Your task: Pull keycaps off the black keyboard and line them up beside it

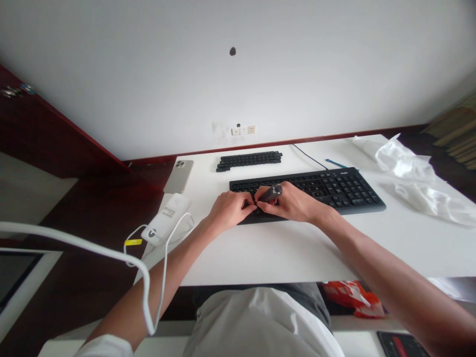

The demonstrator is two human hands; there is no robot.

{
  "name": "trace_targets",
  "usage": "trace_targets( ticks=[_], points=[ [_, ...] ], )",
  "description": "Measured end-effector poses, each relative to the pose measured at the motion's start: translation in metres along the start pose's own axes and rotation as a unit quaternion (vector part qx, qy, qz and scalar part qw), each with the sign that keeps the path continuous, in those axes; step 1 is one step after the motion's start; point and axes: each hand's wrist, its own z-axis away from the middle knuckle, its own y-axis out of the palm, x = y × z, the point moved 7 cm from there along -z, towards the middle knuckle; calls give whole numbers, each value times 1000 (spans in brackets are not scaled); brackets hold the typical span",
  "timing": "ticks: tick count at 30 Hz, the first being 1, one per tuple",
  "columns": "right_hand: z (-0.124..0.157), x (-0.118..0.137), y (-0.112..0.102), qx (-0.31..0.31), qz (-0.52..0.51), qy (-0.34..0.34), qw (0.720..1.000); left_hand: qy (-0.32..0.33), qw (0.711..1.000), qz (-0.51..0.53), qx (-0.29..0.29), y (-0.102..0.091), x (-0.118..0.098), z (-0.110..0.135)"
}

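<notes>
Open strip of desk (282, 258) in front of keyboard (334, 191), dark tool (274, 193) pinched in right hand (286, 202), long axis slanting up-right, left hand (228, 209) curled at keyboard edge, its grip unclear.

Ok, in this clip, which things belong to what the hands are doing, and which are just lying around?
In use: left hand; right hand, holding a small dark object; black keyboard; loose black keys.

Lying around: phone; white power bank; plastic wrap.
</notes>
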Motion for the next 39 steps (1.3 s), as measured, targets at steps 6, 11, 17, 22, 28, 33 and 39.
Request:
trace_targets(
  ticks=[6, 11, 17, 22, 28, 33, 39],
  points=[
    [1, -3, -3, 5, -36, 0, 999, 6, 1000, 11, -9, 1, 0, 0],
    [3, -8, -7, 13, -76, -12, 997, 5, 1000, 18, -12, 1, 0, 0],
    [4, -18, -11, 24, -107, -15, 994, -7, 999, 35, -16, 1, 1, -1],
    [5, -31, -11, 40, -156, 35, 986, -8, 999, 42, -17, 3, 1, -1],
    [6, -30, -11, 35, -173, 47, 983, -9, 999, 37, -17, 2, -1, 0],
    [3, -32, -13, -8, -131, 67, 989, -20, 999, 37, -15, 1, -1, 0],
    [3, -33, -18, -66, -117, 63, 989, -18, 995, 78, -52, -5, -1, 0]
  ],
)
